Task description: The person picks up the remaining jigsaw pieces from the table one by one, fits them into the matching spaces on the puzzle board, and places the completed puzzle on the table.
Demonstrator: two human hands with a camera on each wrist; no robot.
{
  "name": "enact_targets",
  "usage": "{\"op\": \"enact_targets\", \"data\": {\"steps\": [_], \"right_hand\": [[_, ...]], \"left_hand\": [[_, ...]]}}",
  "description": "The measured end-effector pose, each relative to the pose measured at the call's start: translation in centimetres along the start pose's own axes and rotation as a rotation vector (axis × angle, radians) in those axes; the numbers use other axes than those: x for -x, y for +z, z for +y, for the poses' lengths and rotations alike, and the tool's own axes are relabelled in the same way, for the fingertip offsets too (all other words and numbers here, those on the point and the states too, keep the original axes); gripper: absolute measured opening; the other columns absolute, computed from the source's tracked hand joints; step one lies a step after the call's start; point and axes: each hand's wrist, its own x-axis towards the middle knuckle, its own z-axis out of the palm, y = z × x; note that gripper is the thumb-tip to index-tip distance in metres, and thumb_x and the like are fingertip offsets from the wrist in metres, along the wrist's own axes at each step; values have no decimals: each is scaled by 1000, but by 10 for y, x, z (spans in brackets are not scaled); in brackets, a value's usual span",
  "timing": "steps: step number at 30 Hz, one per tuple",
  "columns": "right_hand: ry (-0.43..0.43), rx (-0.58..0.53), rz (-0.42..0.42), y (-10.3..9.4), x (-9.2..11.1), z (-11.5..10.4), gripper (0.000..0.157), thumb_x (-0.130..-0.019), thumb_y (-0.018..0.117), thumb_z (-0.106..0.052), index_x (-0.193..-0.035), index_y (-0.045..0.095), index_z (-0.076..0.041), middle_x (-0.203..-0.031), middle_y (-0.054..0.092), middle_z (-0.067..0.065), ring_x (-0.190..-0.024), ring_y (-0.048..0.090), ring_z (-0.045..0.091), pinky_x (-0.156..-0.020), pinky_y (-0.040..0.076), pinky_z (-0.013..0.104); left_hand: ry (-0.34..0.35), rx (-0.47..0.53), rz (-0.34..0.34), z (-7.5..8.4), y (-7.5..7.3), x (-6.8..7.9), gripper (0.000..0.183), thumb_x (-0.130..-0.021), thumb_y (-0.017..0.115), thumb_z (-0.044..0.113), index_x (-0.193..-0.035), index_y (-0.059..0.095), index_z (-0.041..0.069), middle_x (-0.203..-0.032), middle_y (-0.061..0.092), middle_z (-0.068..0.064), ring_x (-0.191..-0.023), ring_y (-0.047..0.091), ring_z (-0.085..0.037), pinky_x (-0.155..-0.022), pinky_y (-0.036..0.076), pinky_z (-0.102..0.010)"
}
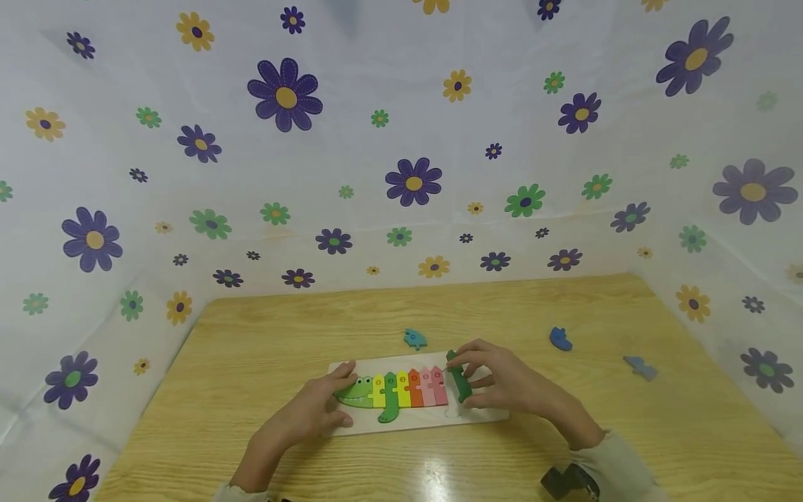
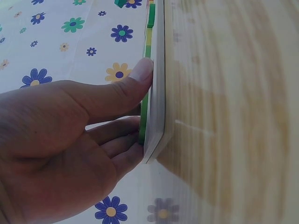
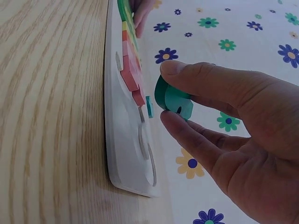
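One green piece [image 1: 459, 380], pinched by the right hand's [image 1: 507, 381] fingers, slants lengthwise forward-left near a bare recess [image 1: 453, 412] in the puzzle board [image 1: 414, 421] beneath them, whose left end the left hand [image 1: 306, 411] grips.

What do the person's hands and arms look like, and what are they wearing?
The left hand and right hand are both ungloved. The left sleeve and right sleeve are pale, and a black device shows beside the right one.
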Motion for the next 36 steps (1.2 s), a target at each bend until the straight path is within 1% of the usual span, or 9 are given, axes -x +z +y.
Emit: {"op": "enact_targets", "data": {"steps": [8, 15, 23, 30, 36], "right_hand": [[-7, 1, 6, 2, 0, -2, 50, -81, 88, -11, -127, 69, -3, -134, 56, 17, -104, 65, 28, -84, 62, 32], [-23, -9, 6, 3, -1, -3, 49, -82, 88, -11, -127, 69, -1, -134, 56, 19, -103, 65, 27, -84, 62, 36], [-27, -32, 3, 5, 0, -2, 50, -82, 88, -12, -126, 69, -1, -134, 55, 19, -103, 65, 28, -84, 63, 36], [-33, -16, 4, 7, -1, -2, 50, -81, 88, -12, -126, 70, 0, -132, 56, 18, -100, 66, 26, -82, 63, 35], [-26, 10, 4, 11, -2, -2, 52, -80, 89, -13, -126, 70, 0, -131, 57, 17, -100, 66, 25, -82, 62, 30]], "left_hand": [[25, 14, -6, -1, -2, 1, 69, -86, 82, 7, -145, 50, -10, -163, 31, -22, -152, 26, -39, -118, 29, -56], [21, 7, -7, 0, -3, 2, 69, -86, 81, 6, -145, 50, -10, -164, 31, -22, -152, 26, -39, -119, 28, -56], [28, 10, -8, 0, -3, 1, 69, -86, 81, 6, -145, 49, -10, -164, 30, -22, -152, 25, -40, -120, 26, -56], [25, -5, -6, -1, -2, 0, 69, -86, 81, 8, -146, 50, -9, -164, 31, -21, -152, 26, -39, -120, 27, -56], [22, -9, -4, -1, -1, 0, 69, -86, 82, 8, -145, 51, -9, -164, 31, -21, -152, 26, -39, -120, 26, -56]]}}
